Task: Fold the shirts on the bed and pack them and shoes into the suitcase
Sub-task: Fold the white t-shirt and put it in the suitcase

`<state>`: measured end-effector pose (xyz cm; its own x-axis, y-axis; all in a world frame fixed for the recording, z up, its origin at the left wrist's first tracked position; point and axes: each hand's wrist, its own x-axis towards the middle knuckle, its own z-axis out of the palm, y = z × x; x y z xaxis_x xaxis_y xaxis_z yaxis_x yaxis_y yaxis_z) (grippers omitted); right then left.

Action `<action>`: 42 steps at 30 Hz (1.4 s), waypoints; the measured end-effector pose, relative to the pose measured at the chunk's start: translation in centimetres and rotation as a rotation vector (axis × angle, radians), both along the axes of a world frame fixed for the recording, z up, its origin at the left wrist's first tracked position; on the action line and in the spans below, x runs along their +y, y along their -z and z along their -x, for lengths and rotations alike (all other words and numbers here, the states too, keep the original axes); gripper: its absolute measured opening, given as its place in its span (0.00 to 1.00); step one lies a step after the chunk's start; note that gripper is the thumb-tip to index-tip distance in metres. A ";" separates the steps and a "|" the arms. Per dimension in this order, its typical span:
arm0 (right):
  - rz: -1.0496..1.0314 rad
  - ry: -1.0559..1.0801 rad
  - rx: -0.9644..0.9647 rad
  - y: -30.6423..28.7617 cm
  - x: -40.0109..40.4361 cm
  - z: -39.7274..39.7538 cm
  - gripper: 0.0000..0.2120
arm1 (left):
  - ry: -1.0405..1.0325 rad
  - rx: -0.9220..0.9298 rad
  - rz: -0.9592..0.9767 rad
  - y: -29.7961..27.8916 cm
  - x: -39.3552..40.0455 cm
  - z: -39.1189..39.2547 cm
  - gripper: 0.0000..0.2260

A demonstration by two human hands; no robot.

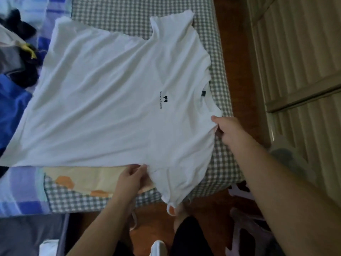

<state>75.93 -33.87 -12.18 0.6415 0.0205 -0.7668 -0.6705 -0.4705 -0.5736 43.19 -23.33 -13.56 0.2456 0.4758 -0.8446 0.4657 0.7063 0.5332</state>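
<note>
Head view: both hands pinch the white cotton T-shirt, left hand at armpit, right hand at shoulder; folding this near side inward likely comes next.

A white T-shirt lies spread flat on the checked bed. A blue striped blanket and dark clothes lie beside it.

Left grip and right grip, both seemingly pinched, forearms outstretched.
</note>
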 end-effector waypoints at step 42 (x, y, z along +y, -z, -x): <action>0.066 -0.103 -0.135 -3.2 -10.3 19.4 0.20 | 0.332 -0.133 -0.006 -6.5 -0.8 5.5 0.11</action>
